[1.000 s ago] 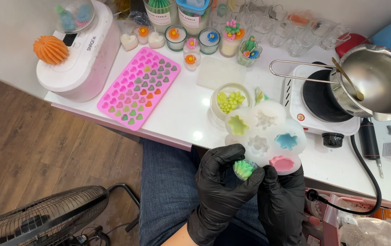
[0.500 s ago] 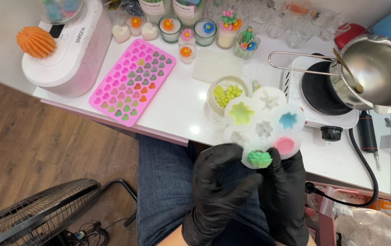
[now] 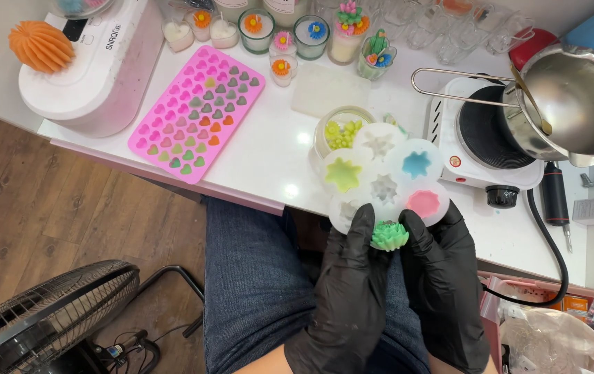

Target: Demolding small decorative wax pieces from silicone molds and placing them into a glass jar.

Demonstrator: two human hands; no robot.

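A pink heart-cavity tray lies on the white desk beside a white appliance with an orange ribbed candle on top. A steel pot sits partly over a hotplate. Small flower-topped candles line the back. A fan stands on the wooden floor.
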